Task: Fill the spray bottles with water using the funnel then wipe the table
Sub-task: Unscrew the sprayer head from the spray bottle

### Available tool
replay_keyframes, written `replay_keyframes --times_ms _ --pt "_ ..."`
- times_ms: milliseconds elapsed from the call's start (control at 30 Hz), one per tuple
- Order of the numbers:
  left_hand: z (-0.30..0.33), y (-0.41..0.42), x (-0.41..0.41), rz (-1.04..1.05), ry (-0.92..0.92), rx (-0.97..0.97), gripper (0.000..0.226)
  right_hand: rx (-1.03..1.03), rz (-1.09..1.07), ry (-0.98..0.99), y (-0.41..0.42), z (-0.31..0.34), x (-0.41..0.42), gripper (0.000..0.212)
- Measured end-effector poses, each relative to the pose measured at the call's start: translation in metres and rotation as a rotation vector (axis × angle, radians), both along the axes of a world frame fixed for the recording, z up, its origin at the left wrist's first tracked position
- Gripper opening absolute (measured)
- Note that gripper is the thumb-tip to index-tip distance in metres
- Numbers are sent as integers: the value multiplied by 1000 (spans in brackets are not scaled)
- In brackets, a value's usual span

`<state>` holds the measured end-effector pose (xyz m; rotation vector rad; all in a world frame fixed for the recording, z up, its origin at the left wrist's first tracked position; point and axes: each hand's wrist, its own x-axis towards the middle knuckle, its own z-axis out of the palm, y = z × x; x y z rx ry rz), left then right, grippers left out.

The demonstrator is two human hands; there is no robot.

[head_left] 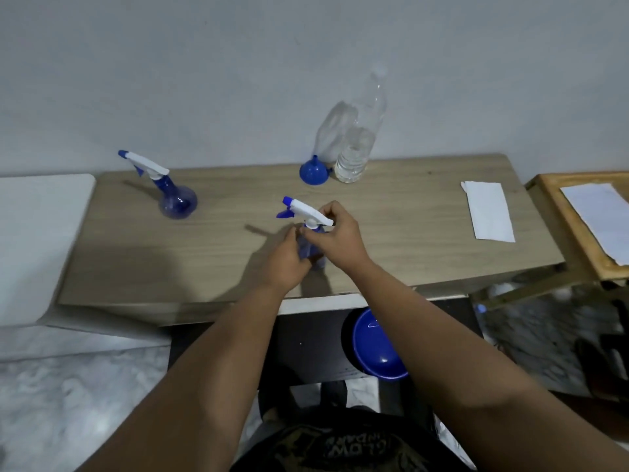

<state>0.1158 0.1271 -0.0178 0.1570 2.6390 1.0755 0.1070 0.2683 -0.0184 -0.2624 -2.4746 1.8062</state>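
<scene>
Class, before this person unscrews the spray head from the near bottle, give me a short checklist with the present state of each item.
1. Left hand holds the near bottle body: ok.
2. Right hand grips the spray head: ok.
3. Funnel within reach on the table: ok, mouth down by the water bottle.
4. Water bottle holds water: ok, only partly full.
5. Head already loosened: cannot tell.
6. Tissue ready for wiping: ok.

Near spray bottle (308, 229): blue body, white trigger head, upright mid-tabletop. Second spray bottle (170, 192): same make, far left. Blue funnel (315, 172) inverted beside clear water bottle (360, 137), far centre. White tissue (488, 210) flat, right.
</scene>
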Motion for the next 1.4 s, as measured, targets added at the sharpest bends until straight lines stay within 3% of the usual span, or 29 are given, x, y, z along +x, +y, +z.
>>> replay_keyframes --times_ms 67,167,300,400,500,633,967,1133,1267,1400 --pt "0 0 3 -10 14 -12 51 -22 43 -42 1 -2 -1 27" --pt "0 1 4 -18 6 -11 49 -41 69 -69 1 -4 3 35" --pt "-1 -1 4 -58 -1 0 51 -86 78 -41 0 -4 8 21" --pt "-2 -2 3 -56 -9 -32 44 -92 66 -31 -3 -5 10 36" --pt "-5 0 3 -73 -3 -33 41 -86 61 -11 -3 -6 13 29" --pt "-8 1 4 -77 2 -43 36 -88 49 -27 -3 -3 13 37" --pt "-14 0 0 -82 8 15 38 -79 63 -11 1 -3 15 28" --pt "-18 -3 -1 -31 -72 90 28 -2 99 -17 3 8 14 23" --pt "-18 -3 -2 -33 -74 105 40 16 178 -48 12 18 6 21" --pt "-14 -3 -2 -37 -53 100 35 -31 119 -83 15 17 6 34"
